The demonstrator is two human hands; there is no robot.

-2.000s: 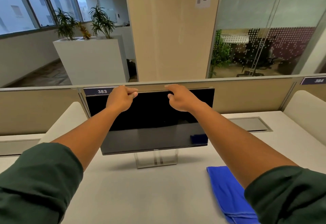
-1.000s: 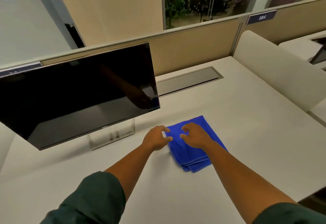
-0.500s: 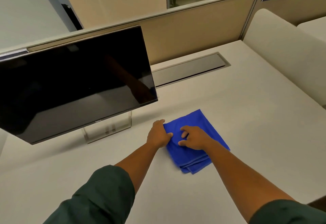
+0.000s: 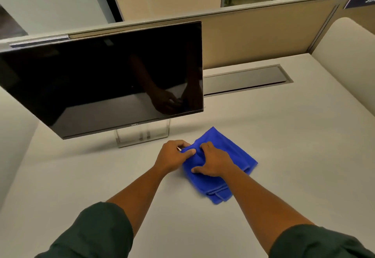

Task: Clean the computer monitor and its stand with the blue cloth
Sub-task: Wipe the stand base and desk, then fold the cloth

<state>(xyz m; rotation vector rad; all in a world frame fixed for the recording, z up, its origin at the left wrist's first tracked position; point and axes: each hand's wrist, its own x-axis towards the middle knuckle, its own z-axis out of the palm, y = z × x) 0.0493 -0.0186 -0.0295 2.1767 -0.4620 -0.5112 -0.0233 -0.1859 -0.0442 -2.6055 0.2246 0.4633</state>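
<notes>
the blue cloth (image 4: 227,168) lies folded on the desk (image 4: 304,156) at centre frame, just right of the clear stand (image 4: 142,133) under the dark monitor (image 4: 101,79). the left hand (image 4: 174,156) pinches its left edge; the right hand (image 4: 213,162) grips bunched fabric.

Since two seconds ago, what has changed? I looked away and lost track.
Both hands left the top edge of the monitor and came down to the blue cloth. The left hand now pinches its near corner, and the right hand grips the bunched folds. The cloth is still on the desk; the monitor and its clear stand are unmoved and unwiped.
</notes>
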